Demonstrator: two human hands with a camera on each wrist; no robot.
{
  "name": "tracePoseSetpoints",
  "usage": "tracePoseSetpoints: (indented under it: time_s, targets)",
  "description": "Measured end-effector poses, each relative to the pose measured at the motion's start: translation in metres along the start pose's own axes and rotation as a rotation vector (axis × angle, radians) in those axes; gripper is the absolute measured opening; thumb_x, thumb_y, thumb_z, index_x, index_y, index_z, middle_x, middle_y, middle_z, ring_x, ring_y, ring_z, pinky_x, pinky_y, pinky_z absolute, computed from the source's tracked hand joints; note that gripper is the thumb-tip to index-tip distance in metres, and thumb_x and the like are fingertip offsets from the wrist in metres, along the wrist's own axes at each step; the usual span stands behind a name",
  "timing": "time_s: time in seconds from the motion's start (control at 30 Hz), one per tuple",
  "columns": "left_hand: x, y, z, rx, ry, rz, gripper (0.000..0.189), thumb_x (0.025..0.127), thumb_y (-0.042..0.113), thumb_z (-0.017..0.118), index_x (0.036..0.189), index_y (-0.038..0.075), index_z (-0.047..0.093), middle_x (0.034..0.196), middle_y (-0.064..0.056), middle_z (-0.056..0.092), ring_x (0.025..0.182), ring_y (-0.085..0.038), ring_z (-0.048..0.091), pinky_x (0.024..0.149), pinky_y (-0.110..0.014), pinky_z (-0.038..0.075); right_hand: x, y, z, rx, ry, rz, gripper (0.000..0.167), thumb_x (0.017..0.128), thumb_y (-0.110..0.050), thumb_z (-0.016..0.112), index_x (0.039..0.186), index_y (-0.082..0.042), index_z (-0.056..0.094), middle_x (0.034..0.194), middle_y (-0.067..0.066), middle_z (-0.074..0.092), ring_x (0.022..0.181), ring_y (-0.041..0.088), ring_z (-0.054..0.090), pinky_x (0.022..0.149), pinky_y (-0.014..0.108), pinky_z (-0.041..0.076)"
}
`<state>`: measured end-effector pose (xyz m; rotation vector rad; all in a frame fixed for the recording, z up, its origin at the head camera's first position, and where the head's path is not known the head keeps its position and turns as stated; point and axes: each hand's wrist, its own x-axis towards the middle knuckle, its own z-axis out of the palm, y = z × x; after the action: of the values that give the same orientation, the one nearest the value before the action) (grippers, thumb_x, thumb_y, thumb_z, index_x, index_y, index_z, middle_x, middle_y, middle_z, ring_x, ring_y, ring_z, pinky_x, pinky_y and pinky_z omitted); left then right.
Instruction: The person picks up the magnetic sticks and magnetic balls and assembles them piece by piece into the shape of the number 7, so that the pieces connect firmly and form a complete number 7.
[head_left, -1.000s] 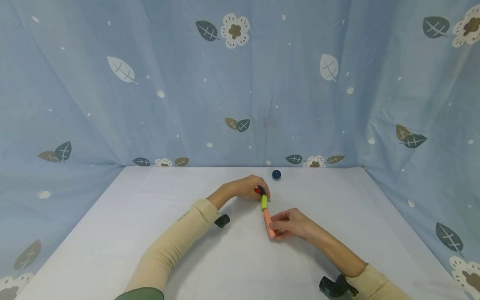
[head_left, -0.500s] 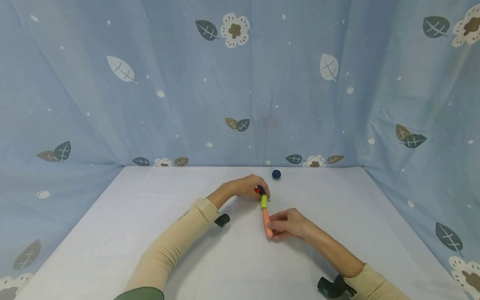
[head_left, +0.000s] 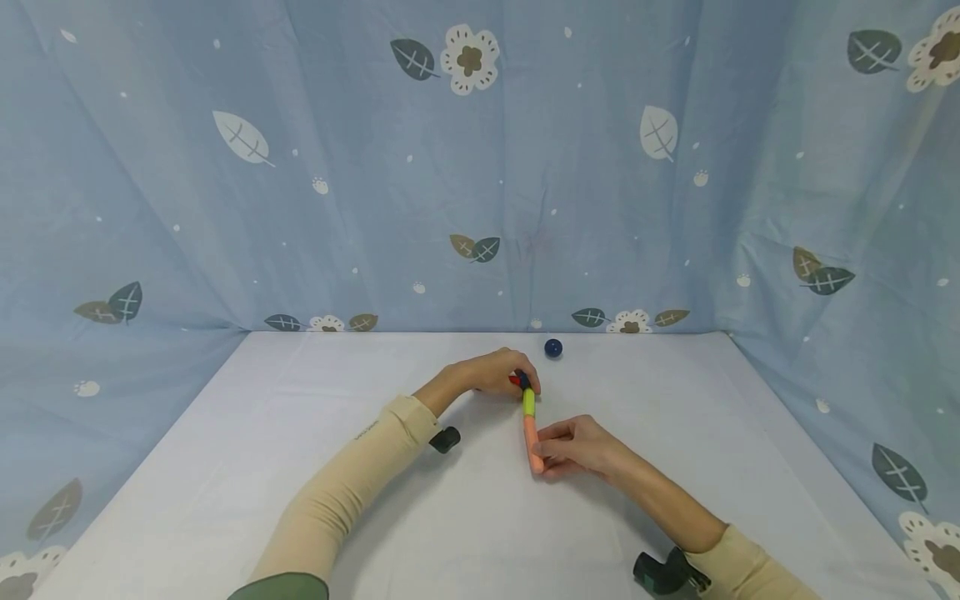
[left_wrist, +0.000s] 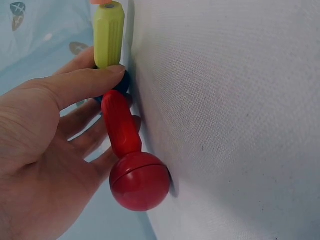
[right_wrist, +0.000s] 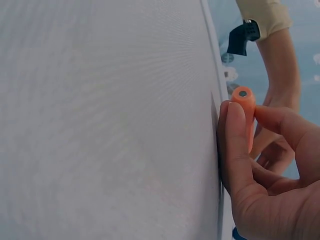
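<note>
My left hand pinches a dark blue ball between thumb and fingers, close over the white tabletop. A red magnetic rod runs from that ball to a red ball, seen in the left wrist view. Also from the blue ball, a yellow-green magnetic rod extends toward me. My right hand pinches an orange magnetic rod, its far end meeting the yellow-green rod in a nearly straight line. In the right wrist view, the near end of the orange rod shows a small metal disc.
Another dark blue ball lies by the back edge of the white table. Behind it hangs a blue patterned curtain. Black wrist devices sit below both forearms.
My right hand has shifted slightly left, swinging the orange rod from a slant into line with the yellow-green rod. The left hand has stayed almost still.
</note>
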<state>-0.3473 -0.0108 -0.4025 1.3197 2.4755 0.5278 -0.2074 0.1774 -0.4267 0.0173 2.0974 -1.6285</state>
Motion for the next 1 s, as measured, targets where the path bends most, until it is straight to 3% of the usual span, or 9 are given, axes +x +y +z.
tracePoseSetpoints:
  time_s: [0.17,0.43,0.7,1.0]
  targets:
    - [0.000,-0.001,0.001,0.002,0.003,0.012,0.028,0.088,0.003,0.069,0.110,0.019,0.074,0.119,0.005,0.067,0.118,-0.012,0.054,0.110,-0.036,0.039,0.000,0.001,-0.001,-0.052,-0.010,-0.015,0.048,0.088,-0.017,0.068,0.125,0.011,0.056,0.100,0.013,0.065,0.075,0.014,0.067,0.069,0.029,0.059]
    - [0.001,-0.002,0.001,-0.010,0.003,0.014,0.029,0.087,0.003,0.070,0.111,0.019,0.074,0.118,0.005,0.067,0.118,-0.011,0.055,0.107,-0.033,0.042,-0.002,-0.004,-0.006,-0.116,0.020,-0.022,0.045,0.087,-0.020,0.062,0.125,0.005,0.061,0.088,0.007,0.072,0.067,0.012,0.057,0.059,0.023,0.045]
    - [0.002,-0.004,0.001,-0.002,0.003,0.006,0.030,0.087,0.001,0.069,0.111,0.020,0.074,0.118,0.006,0.068,0.118,-0.011,0.055,0.107,-0.034,0.042,-0.004,-0.007,-0.013,-0.124,0.068,-0.055,0.045,0.087,-0.020,0.061,0.127,0.000,0.062,0.096,0.008,0.074,0.068,0.014,0.055,0.058,0.025,0.045]
    - [0.003,-0.004,0.001,-0.004,-0.008,0.004,0.029,0.088,0.003,0.070,0.111,0.019,0.074,0.119,0.006,0.068,0.120,-0.012,0.054,0.109,-0.035,0.040,-0.002,-0.003,-0.018,-0.047,0.061,-0.096,0.043,0.090,-0.020,0.063,0.125,0.006,0.061,0.092,0.009,0.070,0.073,0.015,0.061,0.062,0.026,0.052]
